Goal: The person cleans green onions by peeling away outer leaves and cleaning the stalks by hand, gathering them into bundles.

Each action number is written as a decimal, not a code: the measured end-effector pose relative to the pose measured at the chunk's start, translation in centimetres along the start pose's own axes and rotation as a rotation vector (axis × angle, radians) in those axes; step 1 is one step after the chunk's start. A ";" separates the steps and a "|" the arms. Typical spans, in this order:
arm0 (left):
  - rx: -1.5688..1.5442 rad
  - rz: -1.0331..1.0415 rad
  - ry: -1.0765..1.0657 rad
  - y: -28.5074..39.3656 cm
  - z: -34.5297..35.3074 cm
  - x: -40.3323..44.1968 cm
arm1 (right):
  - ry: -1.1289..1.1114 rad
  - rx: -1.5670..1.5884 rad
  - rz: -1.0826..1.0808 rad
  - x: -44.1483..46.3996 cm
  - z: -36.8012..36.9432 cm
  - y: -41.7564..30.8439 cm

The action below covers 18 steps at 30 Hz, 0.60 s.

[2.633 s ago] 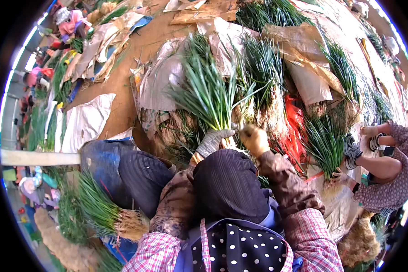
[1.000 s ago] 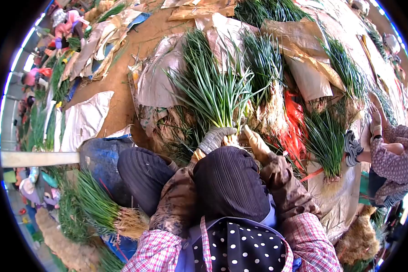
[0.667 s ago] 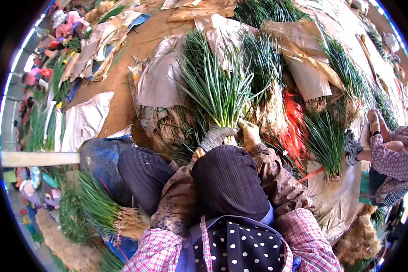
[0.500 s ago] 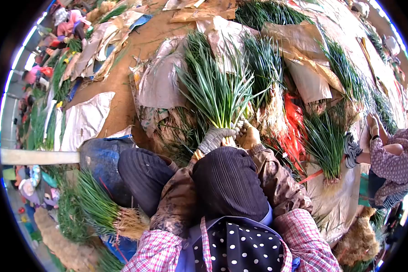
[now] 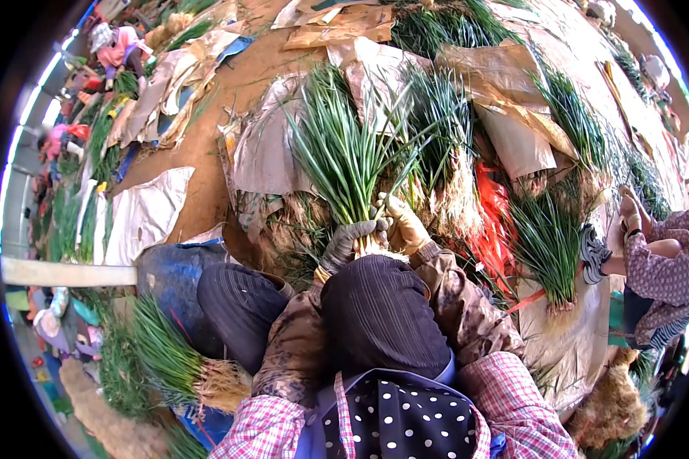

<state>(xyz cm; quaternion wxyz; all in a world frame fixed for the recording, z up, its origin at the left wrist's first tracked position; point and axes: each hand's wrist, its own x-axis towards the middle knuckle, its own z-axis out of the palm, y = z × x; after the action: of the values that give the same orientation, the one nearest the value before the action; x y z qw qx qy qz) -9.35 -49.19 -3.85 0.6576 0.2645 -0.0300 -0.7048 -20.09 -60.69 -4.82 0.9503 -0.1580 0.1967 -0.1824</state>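
A bunch of green onions (image 5: 343,164) stands upright in front of my knee, leaves fanning away from me. My left hand (image 5: 350,241), in a grey glove, is wrapped round its lower stems; the pale root ends (image 5: 373,249) show below, partly behind my knee. My right hand (image 5: 404,223), in a yellowish glove, touches the bunch's right side with fingers bent together. What lies between those fingers is hidden. Just beyond my right hand, another bunch of green onions (image 5: 444,115) shows its long, pale roots (image 5: 459,195).
Tied green onions (image 5: 547,245) lie to the right beside red plastic strips (image 5: 491,222). More green onions (image 5: 161,344) lie at left near a blue drum-like container (image 5: 177,279). A person (image 5: 658,264) sits at right. Sacking sheets (image 5: 272,145) cover part of the ground.
The bunch has tilted slightly left and shifted a little toward me with my left hand. My right hand has turned, its fingers rising along the stems.
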 end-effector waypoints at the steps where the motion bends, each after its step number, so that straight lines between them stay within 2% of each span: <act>1: -0.005 -0.010 0.018 0.0 0.1 -0.3 | -0.016 0.002 0.008 -0.1 -0.1 0.0; 3: -0.014 -0.034 0.051 0.0 0.3 -0.8 | -0.047 0.007 0.021 -0.2 -0.6 0.2; 6: -0.020 -0.044 0.022 -0.1 0.3 -0.5 | 0.186 -0.051 -0.007 0.1 -0.5 0.4; 7: 0.053 -0.019 0.071 -0.2 -0.3 0.1 | 0.126 -0.052 -0.045 -0.2 0.0 0.0; 8: 0.125 0.006 0.120 -0.3 -0.8 0.6 | 0.270 -0.102 -0.053 -0.2 0.6 -0.4; 9: 0.104 -0.113 0.148 0.1 -0.7 0.5 | 0.349 -0.142 -0.024 -0.2 0.8 -0.5; 10: 0.191 0.020 0.210 -0.5 -0.4 0.8 | 0.430 -0.180 0.005 -0.3 0.7 -0.6; 12: 0.170 0.054 0.268 -0.6 0.4 1.0 | 0.503 -0.254 0.001 0.1 -0.2 -0.1; 14: 0.540 0.132 0.498 -1.1 -0.2 1.6 | 0.620 -0.373 0.007 -0.3 0.6 0.2; 15: 0.583 0.132 0.652 -1.1 -0.4 2.1 | 0.549 -0.624 -0.089 -0.6 -0.5 1.0; 16: 0.617 0.125 0.807 -1.1 -0.6 2.6 | 0.439 -1.487 -0.397 -0.7 -3.7 2.1; 18: 0.679 0.186 0.861 0.7 0.6 1.4 | 0.375 -1.821 -0.261 -2.8 -4.8 2.6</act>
<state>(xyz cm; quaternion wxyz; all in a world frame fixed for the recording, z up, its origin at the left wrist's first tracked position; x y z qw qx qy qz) -8.97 -50.81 -3.60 0.5476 0.7219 -0.0073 -0.4230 -23.86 -58.34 -9.07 0.3854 -0.8298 0.3943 -0.0860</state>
